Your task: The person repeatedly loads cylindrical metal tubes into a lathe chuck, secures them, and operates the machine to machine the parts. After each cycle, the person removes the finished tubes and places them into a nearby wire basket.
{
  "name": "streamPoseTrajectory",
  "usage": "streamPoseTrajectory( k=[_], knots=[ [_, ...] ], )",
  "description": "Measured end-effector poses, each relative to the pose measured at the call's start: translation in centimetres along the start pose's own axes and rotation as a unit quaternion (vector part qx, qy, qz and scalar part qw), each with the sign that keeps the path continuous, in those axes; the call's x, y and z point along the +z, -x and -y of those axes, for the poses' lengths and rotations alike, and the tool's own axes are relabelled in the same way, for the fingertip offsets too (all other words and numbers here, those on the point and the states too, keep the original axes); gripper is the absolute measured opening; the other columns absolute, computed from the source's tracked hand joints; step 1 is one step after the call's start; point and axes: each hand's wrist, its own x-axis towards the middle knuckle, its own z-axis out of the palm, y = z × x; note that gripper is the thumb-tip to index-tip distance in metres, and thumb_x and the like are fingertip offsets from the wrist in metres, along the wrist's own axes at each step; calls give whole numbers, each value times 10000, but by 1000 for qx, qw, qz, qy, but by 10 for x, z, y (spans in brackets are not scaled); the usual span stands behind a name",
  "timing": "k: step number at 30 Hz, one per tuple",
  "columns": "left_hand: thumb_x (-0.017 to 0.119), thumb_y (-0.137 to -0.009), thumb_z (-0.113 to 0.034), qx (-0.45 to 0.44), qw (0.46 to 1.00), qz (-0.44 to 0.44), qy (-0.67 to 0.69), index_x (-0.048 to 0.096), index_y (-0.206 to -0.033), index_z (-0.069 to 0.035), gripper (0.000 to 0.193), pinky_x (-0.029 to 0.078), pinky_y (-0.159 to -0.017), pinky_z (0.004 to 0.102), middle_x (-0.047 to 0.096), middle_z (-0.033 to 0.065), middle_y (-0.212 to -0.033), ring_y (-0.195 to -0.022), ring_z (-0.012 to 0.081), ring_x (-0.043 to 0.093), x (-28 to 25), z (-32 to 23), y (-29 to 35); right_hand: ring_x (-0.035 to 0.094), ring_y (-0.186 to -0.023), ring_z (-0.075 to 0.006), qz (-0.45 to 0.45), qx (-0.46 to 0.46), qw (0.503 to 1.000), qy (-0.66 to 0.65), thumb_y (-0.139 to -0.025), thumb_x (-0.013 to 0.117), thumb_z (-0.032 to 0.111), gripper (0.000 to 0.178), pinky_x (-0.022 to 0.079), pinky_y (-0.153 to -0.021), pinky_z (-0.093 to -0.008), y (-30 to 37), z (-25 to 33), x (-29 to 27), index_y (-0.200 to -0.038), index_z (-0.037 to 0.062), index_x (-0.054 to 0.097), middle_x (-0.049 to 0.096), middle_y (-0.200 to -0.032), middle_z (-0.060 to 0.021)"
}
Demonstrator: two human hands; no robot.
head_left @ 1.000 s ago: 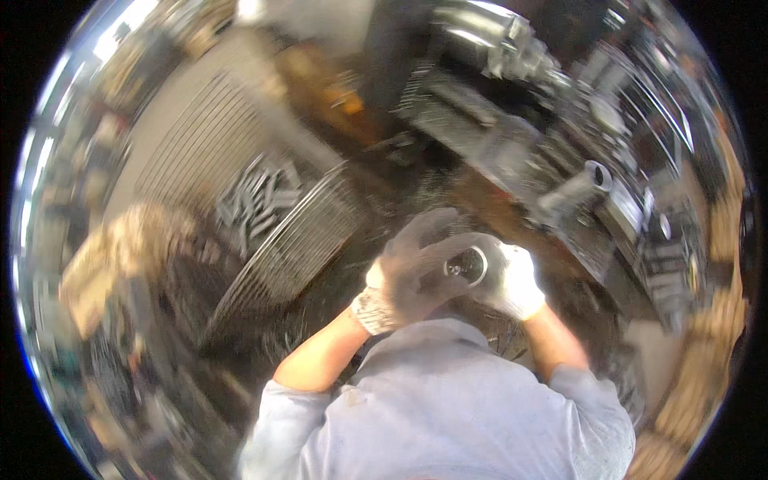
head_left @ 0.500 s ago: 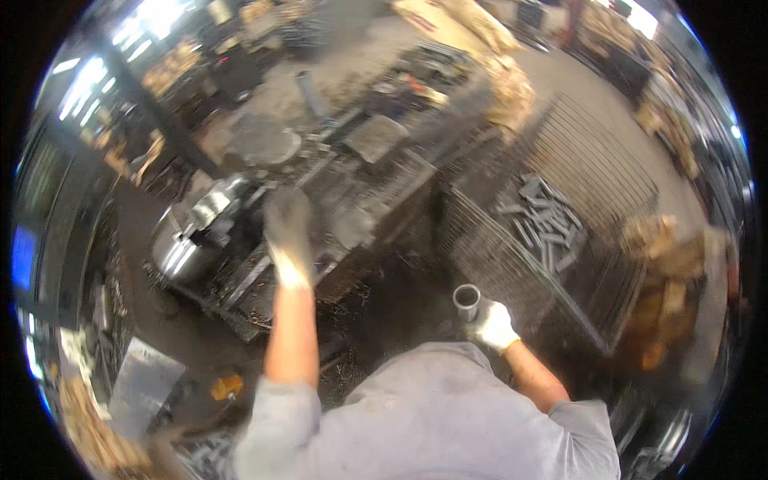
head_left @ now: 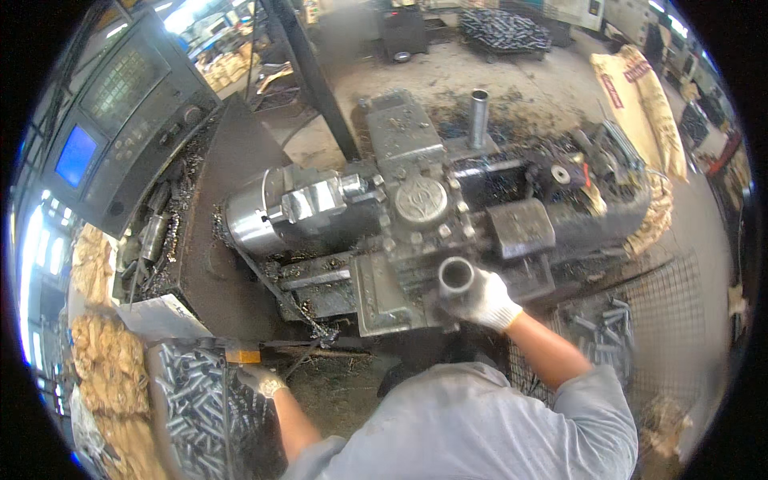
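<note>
Grey sleeves (head_left: 480, 432) fill the lower edge, both forearms reaching out from them. The left hand (head_left: 260, 380), in a pale work glove, is down at the lower left on the rim of a wire bin (head_left: 156, 376) packed with short steel tubes (head_left: 192, 408); its fingers look curled over the rim, though blur makes it hard to tell whether they grip anything. Sacks (head_left: 100, 360) lie just beside that bin. The right hand (head_left: 486, 300), also gloved, has its fingers wrapped tight around a short metal pipe (head_left: 456, 276), held upright with its open end facing the camera, in front of the lathe carriage (head_left: 416, 264). To the right, below the forearm, a second wire basket (head_left: 640, 320) holds more grey tube pieces (head_left: 600, 336).

Beyond the hands stands the lathe: a shiny chuck (head_left: 256, 220) with a bright jaw block to the left, the tool post (head_left: 422, 200) in the middle, a dark bed strewn with swarf behind. Another tube (head_left: 478, 116) stands upright on the far side of the machine. At the upper left sits a control panel with a blue screen (head_left: 76, 156). Far off on the concrete floor lies a heap of dark parts (head_left: 504, 28), and a tan sack (head_left: 640, 88) rests at the upper right.
</note>
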Motion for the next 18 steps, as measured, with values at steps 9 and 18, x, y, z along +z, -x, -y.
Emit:
streamPoseTrajectory(
  k=[9, 18],
  knots=[
    [577, -1114, -395, 84, 985, 135, 63, 525, -1492, 75, 606, 477, -1069, 457, 642, 229, -1444, -1173, 373, 632, -28, 38, -44, 770, -929, -292, 31, -185, 973, -132, -834, 815, 215, 336, 613, -892, -402, -133, 43, -153, -1104, 16, 796, 791, -1101, -163],
    [613, -1038, -493, -262, 918, 157, 254, 628, -1368, 52, 637, 526, -1007, 460, 702, 188, -1310, -1074, 352, 668, -22, 44, -43, 773, -874, -294, 381, -13, 922, 74, -817, 900, 268, 585, 671, -732, -488, -346, 111, -6, -1280, -23, 692, 759, -1237, -190]
  ],
)
